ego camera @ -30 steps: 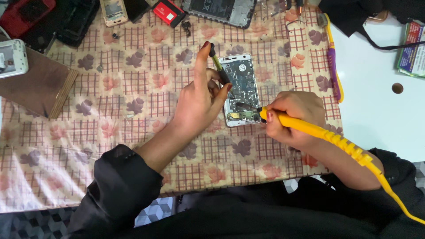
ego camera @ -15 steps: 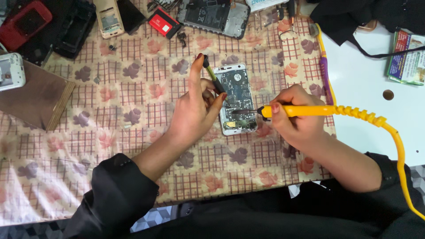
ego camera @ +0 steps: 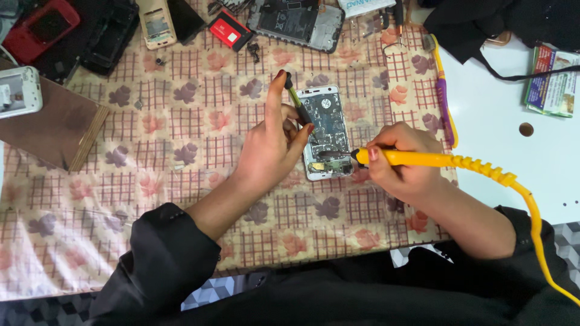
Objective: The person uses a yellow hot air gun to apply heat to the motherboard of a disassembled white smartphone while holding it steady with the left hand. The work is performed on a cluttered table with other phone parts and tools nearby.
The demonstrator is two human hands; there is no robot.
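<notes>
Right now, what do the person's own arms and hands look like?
Both arms wear black sleeves pushed up, leaving the forearms bare. The left hand and right hand are bare, without gloves, and have dark red polished nails. No rings or watch show.

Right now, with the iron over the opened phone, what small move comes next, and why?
Probably ease the yellow soldering iron tip down onto the lower board of the opened phone: the right hand holds it just over that end, while the left hand steadies tweezers there.

Small red label-faced pack (ego camera: 228, 29) at top; colourful printed packet (ego camera: 551, 81) at right edge.
</notes>
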